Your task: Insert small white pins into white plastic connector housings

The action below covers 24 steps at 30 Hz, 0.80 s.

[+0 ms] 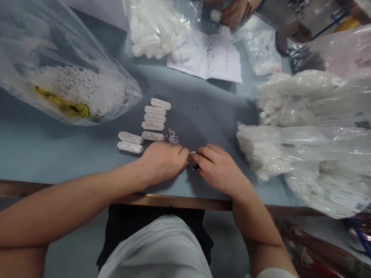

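My left hand (165, 162) and my right hand (218, 168) meet close to the table's front edge, fingers closed. Between their fingertips shows a bit of a white plastic piece (192, 153); most of it is hidden by the fingers. Below the right fingers pokes out a dark pointed tip (196, 167), whose kind I cannot make out. Just beyond my left hand lies a small heap of tiny white parts (173, 138). Slim white plastic cases with rows of holes are laid out to the left: a column (153, 125) of several and a pair (130, 147) nearer me.
A big clear bag (110, 92) of small white parts stands at left. Bags of white pieces (290, 150) crowd the right side. At the back are another filled bag (156, 31), a printed sheet (223, 63) and another person's hand (235, 13).
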Each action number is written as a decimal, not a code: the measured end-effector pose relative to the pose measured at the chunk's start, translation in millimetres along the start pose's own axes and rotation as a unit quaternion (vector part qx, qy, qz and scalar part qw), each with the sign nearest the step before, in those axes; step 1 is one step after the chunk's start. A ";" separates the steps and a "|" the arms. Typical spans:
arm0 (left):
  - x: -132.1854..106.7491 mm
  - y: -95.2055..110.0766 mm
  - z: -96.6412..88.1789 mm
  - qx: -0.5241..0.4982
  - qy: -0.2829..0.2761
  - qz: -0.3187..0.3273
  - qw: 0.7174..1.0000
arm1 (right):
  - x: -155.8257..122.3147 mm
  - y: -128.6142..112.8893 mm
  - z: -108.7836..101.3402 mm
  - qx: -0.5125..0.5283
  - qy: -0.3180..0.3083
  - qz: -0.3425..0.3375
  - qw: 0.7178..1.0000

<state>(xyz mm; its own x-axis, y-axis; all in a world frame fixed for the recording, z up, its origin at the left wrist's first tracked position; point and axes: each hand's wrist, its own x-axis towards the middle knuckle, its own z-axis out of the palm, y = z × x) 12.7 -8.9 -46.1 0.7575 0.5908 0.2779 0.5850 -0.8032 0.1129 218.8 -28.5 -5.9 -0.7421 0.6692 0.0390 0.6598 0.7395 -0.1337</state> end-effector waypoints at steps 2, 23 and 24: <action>-0.4 -0.5 0.8 -0.002 0.001 0.000 1.000 | -1.0 -1.8 -4.0 -0.004 -0.024 -0.007 1.000; 1.4 -2.3 -0.2 0.003 0.009 -0.001 1.000 | -4.3 6.3 -2.2 -0.015 0.006 -0.023 1.000; 1.6 -2.1 -0.9 0.002 0.009 -0.002 1.000 | -4.6 7.6 -1.0 0.004 0.027 -0.012 1.000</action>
<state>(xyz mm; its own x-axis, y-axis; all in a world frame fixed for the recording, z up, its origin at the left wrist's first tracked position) 12.4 -6.4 -45.1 0.7503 0.5922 0.2939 0.5889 -0.8007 0.1102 227.4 -25.8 -6.1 -0.7493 0.6552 0.0965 0.6415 0.7543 -0.1396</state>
